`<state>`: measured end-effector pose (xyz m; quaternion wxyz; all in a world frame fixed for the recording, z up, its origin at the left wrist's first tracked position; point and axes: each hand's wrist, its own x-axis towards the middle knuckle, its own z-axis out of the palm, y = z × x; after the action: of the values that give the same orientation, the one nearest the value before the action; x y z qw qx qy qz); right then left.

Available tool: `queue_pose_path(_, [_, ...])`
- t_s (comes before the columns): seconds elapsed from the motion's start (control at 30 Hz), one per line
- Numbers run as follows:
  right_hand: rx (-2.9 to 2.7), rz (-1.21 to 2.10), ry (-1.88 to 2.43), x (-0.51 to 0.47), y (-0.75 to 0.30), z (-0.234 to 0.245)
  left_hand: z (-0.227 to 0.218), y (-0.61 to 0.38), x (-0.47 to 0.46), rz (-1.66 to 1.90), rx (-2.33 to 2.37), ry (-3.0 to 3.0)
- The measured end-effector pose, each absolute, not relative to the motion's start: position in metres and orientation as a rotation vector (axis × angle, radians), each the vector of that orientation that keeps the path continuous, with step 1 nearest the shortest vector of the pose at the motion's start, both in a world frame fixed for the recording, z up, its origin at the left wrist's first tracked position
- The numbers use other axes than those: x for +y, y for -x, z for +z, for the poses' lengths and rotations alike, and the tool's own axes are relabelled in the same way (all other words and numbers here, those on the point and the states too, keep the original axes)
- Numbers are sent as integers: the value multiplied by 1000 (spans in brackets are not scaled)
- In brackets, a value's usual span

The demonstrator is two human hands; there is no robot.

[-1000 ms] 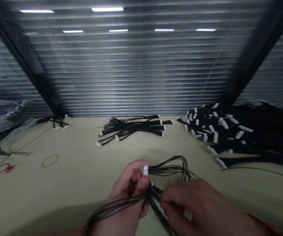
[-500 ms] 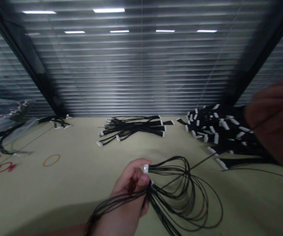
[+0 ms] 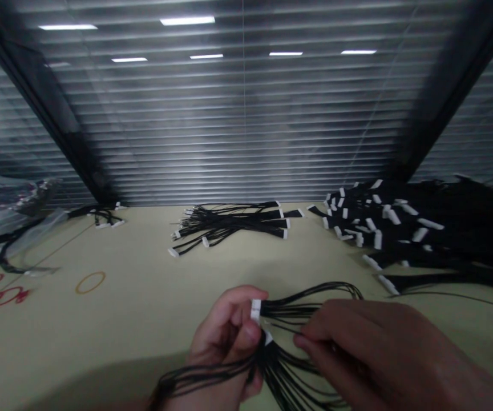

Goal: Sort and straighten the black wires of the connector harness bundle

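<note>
My left hand point(image 3: 223, 337) is closed on a wire harness of thin black wires. Its white connector point(image 3: 255, 309) sticks out between thumb and forefinger, and a second white connector point(image 3: 267, 338) shows just below the thumb. Some black wires point(image 3: 203, 374) run back over the left wrist; others fan out to the lower right. To the right, my right hand point(image 3: 370, 348) pinches a single black wire point(image 3: 287, 328), its end close to the upper connector. Whether that end touches the connector I cannot tell. The right palm hides part of the wire loops.
Bundled black cables point(image 3: 238, 220) with white connectors lie at the back middle. A large heap of similar cables point(image 3: 456, 222) covers the back right. At left are a yellow rubber band point(image 3: 90, 282), red rubber bands point(image 3: 0, 299) and a clear plastic bag point(image 3: 11, 200). Blinds point(image 3: 246, 125) stand behind the table.
My right hand has come from the upper right down to the left hand, bringing the end of a wire beside the connector. The left hand stays nearly in place, slightly lower in view.
</note>
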<state>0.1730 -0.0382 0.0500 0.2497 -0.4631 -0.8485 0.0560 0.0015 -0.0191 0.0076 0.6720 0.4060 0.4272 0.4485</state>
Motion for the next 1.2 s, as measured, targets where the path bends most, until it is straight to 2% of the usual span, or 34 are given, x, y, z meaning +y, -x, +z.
queue_pose_path(0.3, [-2373,-170,1114,-39,-177,39,5,2,-19,998,745,-995])
queue_pose_path(0.53, [-2381,-4,1147,-40,-177,37,4,4,-17,995,672,-1077])
queue_pose_path(0.73, [-2389,-33,1120,-38,-174,38,-1,5,-18,942,598,-1096])
queue_pose_path(0.87, [-2399,-45,1138,-36,-172,39,-1,0,-18,939,710,-1042])
queue_pose_path(1.2, [-2334,-371,1236,-37,-163,39,-1,-7,-5,1040,1082,-947])
